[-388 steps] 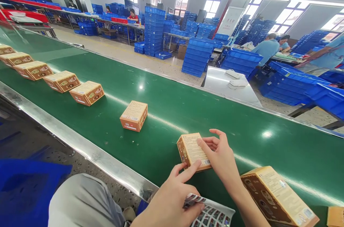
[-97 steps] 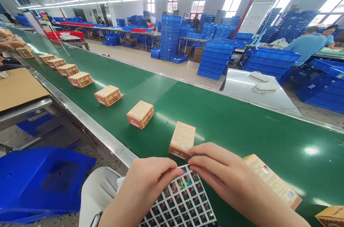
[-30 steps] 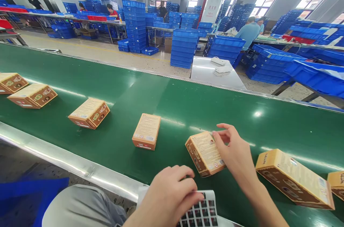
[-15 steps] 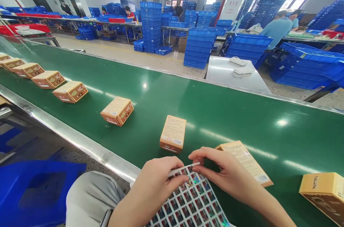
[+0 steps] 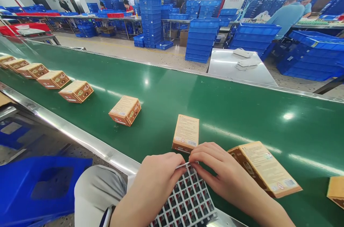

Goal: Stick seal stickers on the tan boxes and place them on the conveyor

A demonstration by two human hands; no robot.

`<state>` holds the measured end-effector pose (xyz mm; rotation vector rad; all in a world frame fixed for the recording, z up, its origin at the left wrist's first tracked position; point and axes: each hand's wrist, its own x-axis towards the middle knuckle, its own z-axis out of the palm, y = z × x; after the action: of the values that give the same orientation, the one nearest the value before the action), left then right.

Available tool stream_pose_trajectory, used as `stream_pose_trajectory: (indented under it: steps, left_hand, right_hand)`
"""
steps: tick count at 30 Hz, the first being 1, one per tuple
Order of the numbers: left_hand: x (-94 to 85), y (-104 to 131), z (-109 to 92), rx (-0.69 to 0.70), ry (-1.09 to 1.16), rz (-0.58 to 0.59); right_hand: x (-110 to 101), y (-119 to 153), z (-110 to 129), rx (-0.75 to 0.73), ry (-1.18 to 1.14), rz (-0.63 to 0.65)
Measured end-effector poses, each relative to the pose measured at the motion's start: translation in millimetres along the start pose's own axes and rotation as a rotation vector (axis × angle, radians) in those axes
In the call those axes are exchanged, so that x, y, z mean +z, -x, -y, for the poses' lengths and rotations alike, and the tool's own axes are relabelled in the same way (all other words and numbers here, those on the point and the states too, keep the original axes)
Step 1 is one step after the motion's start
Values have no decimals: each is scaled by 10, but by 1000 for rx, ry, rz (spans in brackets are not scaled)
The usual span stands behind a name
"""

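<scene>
Boxes on the green belt [image 5: 161,91] have slid rightward since the frame half a second earlier, and the right hand [image 5: 215,162] has come closer to the left hand [image 5: 158,177]. Both hands now meet in the lower middle of the frame, clamped on the upper edge of a grid-patterned sheet [image 5: 186,198]; their fingertips are nearly together, and thumbs lie over the sheet's face. Whether anything is lifted between the right fingertips is too small to tell. Just beyond the hands sits the middle box [image 5: 186,130], its pale printed top facing up; the right hand's fingers overlap its near corner in view, so contact cannot be judged. Right of the hand, partly hidden by it, lies the right-hand box [image 5: 264,166], with a small shiny patch [image 5: 268,155] on its top. Another box [image 5: 335,189] is cut off at the right edge. Left of centre stands a lone box [image 5: 125,110], well apart from a row of boxes [image 5: 76,91] reaching the left edge.
</scene>
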<state>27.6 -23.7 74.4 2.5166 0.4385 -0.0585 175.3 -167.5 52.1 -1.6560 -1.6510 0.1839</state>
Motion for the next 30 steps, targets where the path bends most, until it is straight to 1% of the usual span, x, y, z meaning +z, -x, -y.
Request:
stream_pose_trajectory:
  steps: [2,4,9,10,11,12,13,14,16,17,18,19,21,23,28,30]
  left_hand:
    - [-18,-8,-18,-2,1,21]
    - [-43,-17,-35,-22,23,45]
    - [-111,-41,-52,-107,160,44]
    - [-124,-42,-48,-118,203,39]
    - [-135,-41,-40,-129,242,35]
    - [-143,-39,-29,-138,268,28]
    - [-145,-36,-15,-133,274,18]
    - [-140,-35,2,-107,262,4]
    - [-108,-39,35,-2,212,-9]
    - [-80,-48,47,69,187,0]
    - [-47,-62,54,139,166,25]
    - [-9,-81,54,196,148,58]
    - [72,-127,36,263,102,120]
    - [143,-171,5,303,68,152]
    - [232,-219,-64,314,81,186]
    - [245,-224,-90,323,97,200]
  right_hand:
    - [-12,-6,5,8,21,7]
    - [-15,-18,6,-16,58,-5]
    - [-18,-17,16,-197,185,-86]
    - [-30,-6,15,-202,171,-102]
    - [-48,9,8,-176,129,-127]
    - [-71,27,-10,-111,62,-167]
    - [-97,49,-41,-7,-21,-232]
    - [-123,72,-89,136,-114,-323]
    - [-167,115,-222,470,-312,-520]
    - [-180,131,-300,619,-422,-594]
    - [-187,141,-376,727,-542,-643]
    - [-187,144,-446,791,-662,-665]
    - [-174,136,-551,814,-852,-658]
    - [-156,121,-604,813,-923,-633]
    - [-177,130,-621,925,-815,-547]
    - [-208,146,-613,934,-760,-520]
